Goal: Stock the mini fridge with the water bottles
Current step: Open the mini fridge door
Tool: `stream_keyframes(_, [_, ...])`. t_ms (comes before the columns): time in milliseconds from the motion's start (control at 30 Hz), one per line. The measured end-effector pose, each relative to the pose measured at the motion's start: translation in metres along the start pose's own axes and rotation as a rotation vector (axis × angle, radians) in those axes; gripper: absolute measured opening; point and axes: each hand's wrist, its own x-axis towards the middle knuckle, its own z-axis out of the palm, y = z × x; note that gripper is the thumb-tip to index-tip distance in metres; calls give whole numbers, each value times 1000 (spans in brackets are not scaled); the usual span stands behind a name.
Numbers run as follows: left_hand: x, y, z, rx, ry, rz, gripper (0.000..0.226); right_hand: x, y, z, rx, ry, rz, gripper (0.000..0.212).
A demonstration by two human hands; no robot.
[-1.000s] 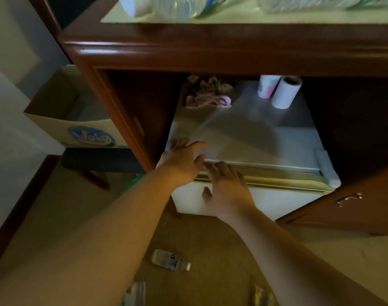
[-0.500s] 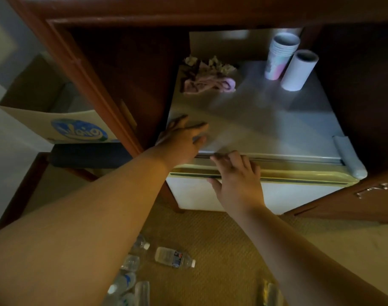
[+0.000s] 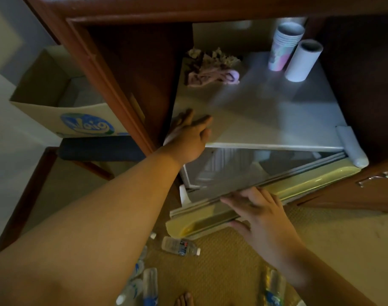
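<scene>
Dark wooden cabinet (image 3: 126, 69) houses the mini fridge (image 3: 266, 120), its door (image 3: 250, 206) ajar. Left hand (image 3: 188, 138) lies flat and empty on the fridge's near-left corner; right hand (image 3: 261, 213) curls over the door's top edge. Water bottles (image 3: 179, 246) lie on the near carpet (image 3: 224, 272).

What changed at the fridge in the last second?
The fridge door has swung open at its left edge, pulled by the right hand gripping its top. The left hand stays braced on the fridge top; bottles remain on the floor.
</scene>
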Motion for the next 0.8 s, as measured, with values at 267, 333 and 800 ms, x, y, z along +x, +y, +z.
stream_keyframes(267, [-6,0,6,32,13,-1,50,-46,-1,-16,344,-31,118,29])
stream_keyframes(333, [-6,0,9,44,30,10,50,-56,-6,-14,364,71,180,19])
stream_keyframes(800, [-12,4,12,150,78,49,52,-155,4,-4,20,138,826,68])
